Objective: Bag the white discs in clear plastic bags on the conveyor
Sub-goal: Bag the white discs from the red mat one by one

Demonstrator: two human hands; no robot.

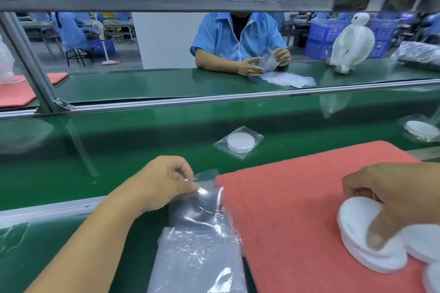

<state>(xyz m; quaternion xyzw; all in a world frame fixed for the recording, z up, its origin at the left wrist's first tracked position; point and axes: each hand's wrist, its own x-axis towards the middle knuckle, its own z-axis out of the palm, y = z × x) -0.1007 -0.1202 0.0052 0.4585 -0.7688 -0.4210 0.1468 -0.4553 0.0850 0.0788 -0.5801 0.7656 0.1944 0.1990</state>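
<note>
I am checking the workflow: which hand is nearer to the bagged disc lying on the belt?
Left. The left hand is just below the bagged disc, pinching an empty bag; the right hand is far right, on loose discs.

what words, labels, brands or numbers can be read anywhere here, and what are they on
None can be read.
Round white plastic disc under the right hand: a faint mark on its rim, too blurred to read.
Bagged white disc on the green conveyor belt: a small dark spot on its rim, not legible text.
Clear plastic bag pinched by the left hand: no print visible.
White bird-shaped fan: no visible lettering.
</note>
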